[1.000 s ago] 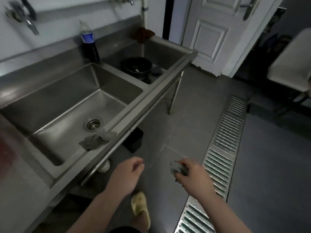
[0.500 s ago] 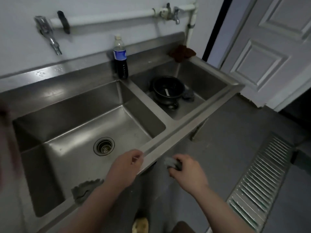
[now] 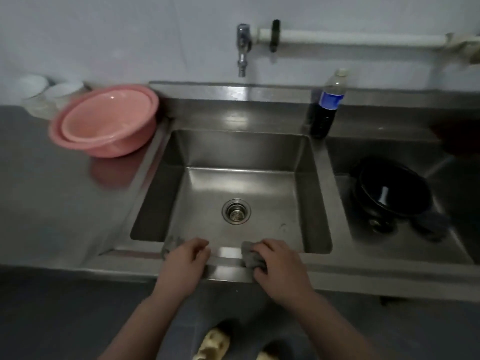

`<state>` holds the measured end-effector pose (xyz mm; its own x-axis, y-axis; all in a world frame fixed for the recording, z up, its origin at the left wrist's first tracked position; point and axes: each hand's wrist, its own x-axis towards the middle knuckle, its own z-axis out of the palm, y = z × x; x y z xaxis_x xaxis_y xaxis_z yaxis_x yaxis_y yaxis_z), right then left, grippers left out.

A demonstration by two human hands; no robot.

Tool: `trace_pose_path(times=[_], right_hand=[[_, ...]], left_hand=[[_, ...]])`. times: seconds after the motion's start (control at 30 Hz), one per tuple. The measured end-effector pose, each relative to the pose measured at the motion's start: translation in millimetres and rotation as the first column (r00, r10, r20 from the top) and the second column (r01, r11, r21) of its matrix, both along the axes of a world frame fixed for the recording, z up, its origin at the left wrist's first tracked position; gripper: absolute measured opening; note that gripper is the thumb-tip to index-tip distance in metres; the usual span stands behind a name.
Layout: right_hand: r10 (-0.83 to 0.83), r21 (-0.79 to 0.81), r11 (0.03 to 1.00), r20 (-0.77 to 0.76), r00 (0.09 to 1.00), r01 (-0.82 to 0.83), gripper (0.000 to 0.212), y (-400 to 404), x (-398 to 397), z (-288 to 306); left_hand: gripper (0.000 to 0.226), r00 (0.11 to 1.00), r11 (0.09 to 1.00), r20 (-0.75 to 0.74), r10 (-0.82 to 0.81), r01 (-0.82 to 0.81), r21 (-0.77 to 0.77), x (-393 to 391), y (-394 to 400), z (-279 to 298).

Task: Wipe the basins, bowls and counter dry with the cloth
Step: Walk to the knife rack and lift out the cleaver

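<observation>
- The right hand [image 3: 278, 266] rests on the front rim of the stainless steel sink unit [image 3: 363, 268], its fingers curled round a small crumpled grey cloth [image 3: 250, 257] that it presses against the rim.
- The left hand [image 3: 185, 261] sits just beside it on the same rim, fingers curled loosely; a second grey rag [image 3: 171, 244] peeks out at its far side, lying over the inner edge of the basin, and whether the hand grips it cannot be told.
- Beyond both hands lies the large square steel basin [image 3: 233, 183], with a round metal drain strainer [image 3: 236, 211] in the middle of its floor.
- A chrome wall tap [image 3: 242, 50] hangs above the basin's back edge.
- On the grey counter [image 3: 52, 203] to the left stand two nested pink plastic basins [image 3: 106, 120], with white bowls [image 3: 49, 92] behind them near the wall.
- A dark-filled plastic bottle with a blue label [image 3: 327, 105] stands upright on the divider behind the two basins.
- The smaller right-hand basin [image 3: 415, 245] holds a black bowl [image 3: 392, 188].
</observation>
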<state>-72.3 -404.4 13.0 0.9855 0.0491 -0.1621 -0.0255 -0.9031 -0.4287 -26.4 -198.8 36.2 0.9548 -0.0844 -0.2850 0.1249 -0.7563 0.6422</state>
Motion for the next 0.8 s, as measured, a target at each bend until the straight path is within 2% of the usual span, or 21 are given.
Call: trace_pose_path(times=[0.07, 0.17, 0.27, 0.4, 0.5, 0.57, 0.7, 0.8], right_hand=[[0.089, -0.100, 0.990, -0.103, 0.991, -0.100, 0.046, 5, -3, -8], [0.082, -0.177, 0.979, -0.096, 0.992, -0.098, 0.049, 11, -4, -11], [0.117, -0.121, 0.985, -0.028, 0.993, -0.120, 0.048, 31, 2, -1], [0.274, 0.011, 0.961, 0.058, 0.960, -0.275, 0.044, 87, 17, 18], [0.423, 0.108, 0.895, 0.105, 0.900, -0.433, 0.039, 142, 23, 30], [0.520, 0.119, 0.840, 0.100, 0.848, -0.530, 0.034, 183, 25, 32], [0.663, 0.129, 0.741, 0.014, 0.749, -0.659, 0.034, 274, 21, 22], [0.705, 0.141, 0.708, -0.083, 0.704, -0.692, 0.034, 346, 17, 15]], left_hand=[[0.026, 0.995, 0.996, 0.055, 0.086, -0.085, -0.022, -16, 1, 0], [0.023, 0.975, 0.982, 0.123, 0.187, -0.184, -0.036, -33, 9, 6], [0.021, 0.943, 0.951, 0.128, 0.307, -0.301, -0.069, -45, 31, 10], [0.023, 0.886, 0.894, 0.117, 0.448, -0.441, -0.080, -69, 83, 11], [0.021, 0.812, 0.820, 0.110, 0.573, -0.565, -0.096, -93, 136, 11], [0.020, 0.747, 0.754, 0.103, 0.657, -0.649, -0.104, -113, 174, 5], [0.017, 0.597, 0.597, 0.034, 0.802, -0.795, -0.112, -159, 251, -14], [0.013, 0.519, 0.514, -0.026, 0.854, -0.851, -0.110, -190, 312, -26]])
